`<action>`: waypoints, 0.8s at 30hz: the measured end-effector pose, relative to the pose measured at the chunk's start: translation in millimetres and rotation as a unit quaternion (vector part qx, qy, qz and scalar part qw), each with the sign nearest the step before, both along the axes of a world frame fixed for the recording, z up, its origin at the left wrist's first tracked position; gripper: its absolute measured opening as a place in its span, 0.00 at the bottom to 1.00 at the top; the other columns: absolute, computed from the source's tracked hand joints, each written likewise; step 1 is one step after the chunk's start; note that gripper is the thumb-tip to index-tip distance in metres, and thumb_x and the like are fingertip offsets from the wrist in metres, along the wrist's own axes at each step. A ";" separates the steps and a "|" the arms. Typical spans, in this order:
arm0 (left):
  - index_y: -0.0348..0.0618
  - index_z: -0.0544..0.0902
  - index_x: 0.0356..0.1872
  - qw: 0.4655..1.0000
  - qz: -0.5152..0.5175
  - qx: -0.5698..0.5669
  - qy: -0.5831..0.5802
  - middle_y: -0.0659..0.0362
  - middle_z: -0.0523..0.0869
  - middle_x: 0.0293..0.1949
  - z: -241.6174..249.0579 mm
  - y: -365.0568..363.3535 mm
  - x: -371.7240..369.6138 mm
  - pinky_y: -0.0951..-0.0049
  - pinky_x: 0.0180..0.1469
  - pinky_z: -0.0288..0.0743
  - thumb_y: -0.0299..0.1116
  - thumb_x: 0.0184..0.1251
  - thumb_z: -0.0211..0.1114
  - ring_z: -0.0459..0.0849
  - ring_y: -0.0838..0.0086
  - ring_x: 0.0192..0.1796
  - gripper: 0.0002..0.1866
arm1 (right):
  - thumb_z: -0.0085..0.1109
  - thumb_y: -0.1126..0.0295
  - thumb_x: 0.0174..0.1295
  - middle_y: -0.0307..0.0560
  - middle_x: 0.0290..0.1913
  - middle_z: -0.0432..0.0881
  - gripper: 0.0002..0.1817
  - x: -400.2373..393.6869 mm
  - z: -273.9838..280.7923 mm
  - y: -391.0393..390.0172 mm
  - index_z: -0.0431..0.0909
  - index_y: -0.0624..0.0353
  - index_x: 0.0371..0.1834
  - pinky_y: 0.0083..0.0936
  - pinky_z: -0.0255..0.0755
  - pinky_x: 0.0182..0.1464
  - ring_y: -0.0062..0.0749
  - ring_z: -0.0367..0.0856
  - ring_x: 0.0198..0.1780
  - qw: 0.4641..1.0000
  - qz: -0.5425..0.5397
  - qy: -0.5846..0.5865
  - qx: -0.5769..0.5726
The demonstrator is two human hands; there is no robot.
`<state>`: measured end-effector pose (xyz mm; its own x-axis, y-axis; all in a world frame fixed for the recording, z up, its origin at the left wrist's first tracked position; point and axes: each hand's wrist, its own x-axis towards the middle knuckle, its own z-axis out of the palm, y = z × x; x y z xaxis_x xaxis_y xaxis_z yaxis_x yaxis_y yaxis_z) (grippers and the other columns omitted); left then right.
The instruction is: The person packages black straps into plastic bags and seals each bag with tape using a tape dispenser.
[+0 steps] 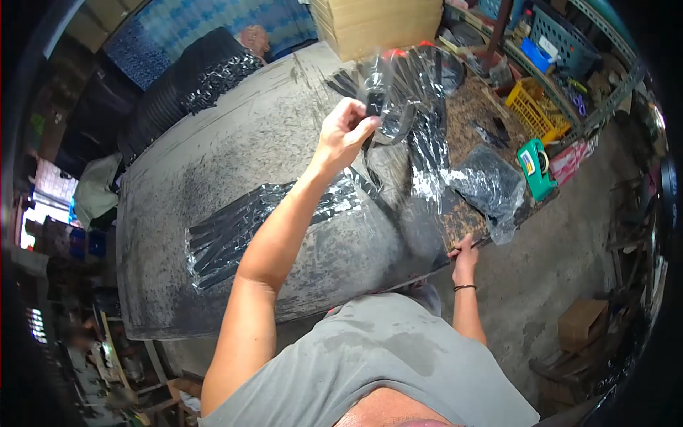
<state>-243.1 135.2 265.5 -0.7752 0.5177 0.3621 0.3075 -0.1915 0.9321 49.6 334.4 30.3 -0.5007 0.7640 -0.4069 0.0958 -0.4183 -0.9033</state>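
My left hand [346,135] is raised over the table, thumb and fingers closed on a black strip [373,105] with clear plastic around it. Behind and below that strip lies a heap of black strips in shiny clear plastic [427,153]. A flat plastic-wrapped bundle of black strips [235,228] rests on the table, partly behind my left forearm. My right hand [464,255] touches the near edge of a worn brown board [466,213], its fingers somewhat apart. Beside it on the board is a crumpled clear plastic bag [491,185].
A green tape dispenser [535,169] stands at the board's right edge, near a yellow basket [532,110]. A large cardboard box [377,28] sits at the back of the table [242,153]. Black strips are piled [192,85] at the far left. Shelving [601,107] lines the right.
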 end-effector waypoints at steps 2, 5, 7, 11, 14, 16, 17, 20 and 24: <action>0.42 0.73 0.33 0.995 0.055 -0.043 0.077 0.64 0.78 0.26 29.4 -2.1 -0.9 0.80 0.33 0.70 0.28 0.62 0.67 0.73 0.83 0.29 0.09 | 0.51 0.51 0.68 0.39 0.23 0.74 0.21 -22.8 15.9 -14.3 0.76 0.60 0.31 0.21 0.67 0.24 0.21 0.72 0.20 0.983 0.103 0.018 0.151; 0.42 0.73 0.31 0.975 0.132 -0.077 0.160 0.66 0.73 0.22 54.5 6.7 -0.7 0.78 0.29 0.68 0.31 0.59 0.69 0.67 0.82 0.25 0.11 | 0.59 0.60 0.64 0.46 0.44 0.76 0.18 -75.4 101.3 -39.9 0.77 0.64 0.48 0.23 0.73 0.34 0.26 0.75 0.37 0.911 0.245 0.135 0.303; 0.43 0.70 0.28 0.971 0.164 -0.056 0.164 0.69 0.69 0.23 77.8 13.0 10.7 0.82 0.31 0.66 0.28 0.61 0.66 0.69 0.85 0.27 0.11 | 0.63 0.65 0.61 0.49 0.53 0.74 0.20 -111.7 168.5 -72.5 0.76 0.64 0.53 0.27 0.75 0.47 0.33 0.76 0.49 0.906 0.260 0.168 0.287; 0.45 0.66 0.32 0.978 0.158 0.062 0.122 0.64 0.76 0.24 108.2 16.9 12.0 0.83 0.31 0.69 0.28 0.64 0.64 0.79 0.81 0.29 0.12 | 0.68 0.65 0.56 0.46 0.46 0.80 0.20 -177.8 213.3 -99.1 0.79 0.65 0.48 0.23 0.70 0.50 0.29 0.77 0.45 0.843 0.206 0.228 0.442; 0.44 0.65 0.37 0.978 0.118 0.156 0.077 0.57 0.83 0.28 125.7 -0.6 -2.4 0.84 0.31 0.70 0.27 0.67 0.62 0.80 0.81 0.30 0.12 | 0.63 0.67 0.60 0.34 0.29 0.81 0.11 -191.5 238.6 -98.1 0.81 0.64 0.37 0.17 0.69 0.39 0.15 0.74 0.33 0.861 0.327 0.276 0.275; 0.43 0.65 0.40 0.981 0.144 0.126 0.036 0.53 0.86 0.32 134.4 -24.0 -12.8 0.81 0.32 0.74 0.29 0.67 0.62 0.82 0.77 0.31 0.12 | 0.62 0.65 0.62 0.34 0.26 0.80 0.11 -182.0 257.3 -99.6 0.81 0.63 0.37 0.15 0.67 0.31 0.13 0.71 0.27 0.865 0.363 0.241 0.247; 0.42 0.67 0.42 0.980 0.140 0.141 -0.008 0.54 0.86 0.33 132.1 -32.4 -18.1 0.78 0.33 0.76 0.28 0.66 0.62 0.83 0.76 0.32 0.11 | 0.62 0.65 0.62 0.34 0.25 0.78 0.11 -181.2 256.5 -98.4 0.81 0.63 0.38 0.14 0.65 0.27 0.12 0.70 0.24 0.866 0.375 0.240 0.229; 0.41 0.71 0.45 0.980 0.125 0.140 -0.067 0.55 0.85 0.35 108.4 -54.3 -37.8 0.74 0.36 0.79 0.27 0.65 0.62 0.84 0.74 0.34 0.11 | 0.62 0.62 0.63 0.32 0.20 0.73 0.14 -183.0 244.0 -98.5 0.80 0.63 0.41 0.13 0.59 0.18 0.12 0.66 0.18 0.866 0.400 0.253 0.162; 0.40 0.75 0.43 0.983 0.121 0.101 -0.090 0.58 0.84 0.35 94.4 -64.8 -32.0 0.71 0.38 0.80 0.25 0.65 0.60 0.84 0.73 0.36 0.08 | 0.62 0.63 0.64 0.28 0.19 0.67 0.09 -180.0 233.0 -99.3 0.77 0.56 0.40 0.13 0.59 0.17 0.12 0.61 0.16 0.862 0.448 0.226 0.074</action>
<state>-275.1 70.4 359.9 -0.9279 0.2415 0.2842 0.2005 -0.3194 0.9262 -130.4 235.1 263.2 -0.9985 0.0144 0.0529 -0.0548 -0.2355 -0.9703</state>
